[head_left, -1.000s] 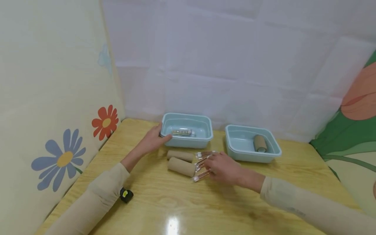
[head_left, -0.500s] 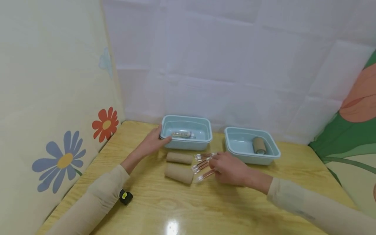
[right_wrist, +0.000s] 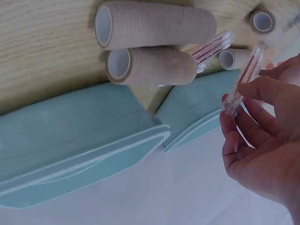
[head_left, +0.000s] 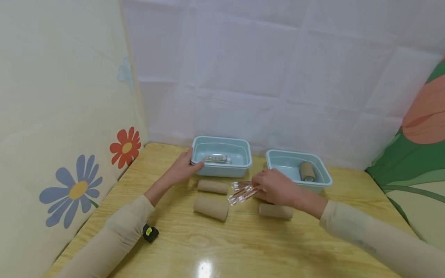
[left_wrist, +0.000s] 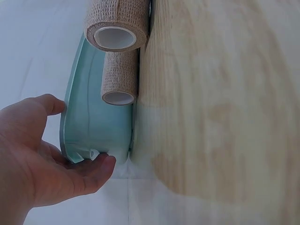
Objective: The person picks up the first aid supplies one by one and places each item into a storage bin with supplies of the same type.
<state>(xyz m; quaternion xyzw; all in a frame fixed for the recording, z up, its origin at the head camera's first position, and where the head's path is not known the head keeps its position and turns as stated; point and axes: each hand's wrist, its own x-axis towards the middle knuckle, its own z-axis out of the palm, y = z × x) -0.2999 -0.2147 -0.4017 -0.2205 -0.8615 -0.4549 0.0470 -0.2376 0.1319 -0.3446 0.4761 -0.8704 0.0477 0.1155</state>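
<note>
My left hand (head_left: 182, 166) grips the near left corner of a light blue plastic bin (head_left: 226, 170), its thumb and fingers around the rim in the left wrist view. Clear packets (head_left: 217, 159) lie inside that bin. My right hand (head_left: 276, 186) pinches a clear packet of red-tinted swabs (right_wrist: 246, 77) between thumb and fingers, above the table. More packaged red swabs (right_wrist: 212, 48) lie on the table close by. Two tan bandage rolls (head_left: 213, 187) lie in front of the left bin. Another bandage roll (head_left: 276, 211) lies below my right hand, with one more mostly hidden behind the hand.
A second light blue bin (head_left: 295, 152) stands to the right, with a tan bandage roll (head_left: 307, 170) in it. White sheeting (head_left: 226, 69) hangs behind the wooden table (head_left: 236, 247). A flower-printed panel (head_left: 69, 116) stands at the left. A black object (head_left: 150, 233) shows beside my left sleeve.
My right hand has gathered swab packets and risen towards the right bin, uncovering a bandage roll beneath it. The nearer left roll has shifted slightly left and nearer. My left hand stays on the bin.
</note>
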